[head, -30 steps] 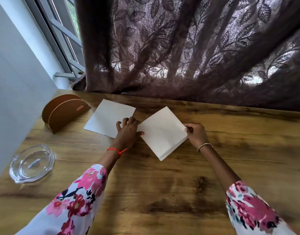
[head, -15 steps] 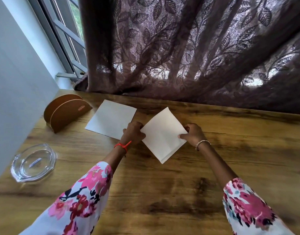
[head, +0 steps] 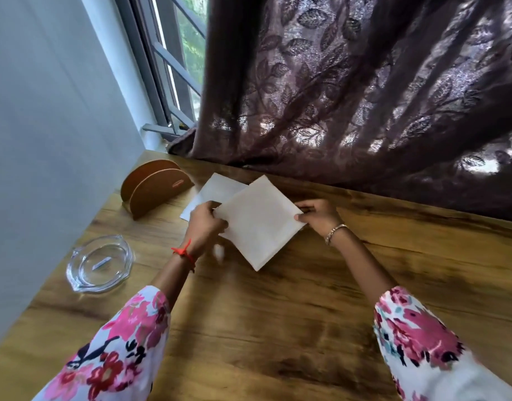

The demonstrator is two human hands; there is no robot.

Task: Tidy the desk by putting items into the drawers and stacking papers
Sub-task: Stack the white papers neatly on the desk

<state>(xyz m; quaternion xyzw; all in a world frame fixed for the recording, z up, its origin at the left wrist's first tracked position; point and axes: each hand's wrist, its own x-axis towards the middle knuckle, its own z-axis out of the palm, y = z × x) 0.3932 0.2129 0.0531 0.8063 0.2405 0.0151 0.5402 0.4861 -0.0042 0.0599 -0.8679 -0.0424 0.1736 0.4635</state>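
**Clerk:** Head view. Where does the task item stand?

**Inspector:** One folded white paper (head: 257, 224) is held over the wooden desk (head: 278, 319), turned so that its corners point toward and away from the person. Its far-left edge overlaps a second white sheet (head: 217, 186), which lies flat on the desk. Whether the two sheets touch, I cannot tell.

**Clerk:** Grip, left side?

**Inspector:** The left hand (head: 204, 224) is at the paper's left corner, back of the hand upward, fingers curled in on the edge. It grips the paper there. A red thread (head: 185, 253) sits on that wrist.

**Clerk:** Right side?

**Inspector:** The right hand (head: 315, 215) pinches the paper's right corner, thumb on the upper face and the other fingers bent behind the edge. A metal bracelet (head: 334, 233) is on the wrist. Both forearms come out of floral sleeves (head: 417, 337).

**Clerk:** Other items on the surface?

**Inspector:** A brown half-round holder (head: 154, 188) stands upright at the far left, just beside the flat sheet. A clear glass dish (head: 99, 263) sits nearer, by the left edge, well apart from the papers. A small pale strip lies inside it; what it is, I cannot tell.

**Clerk:** Surroundings?

**Inspector:** A dark leaf-patterned curtain (head: 364, 96) hangs along the far edge of the desk. A window frame (head: 162, 68) shows to its left, and a pale wall (head: 46, 111) runs along the left side.
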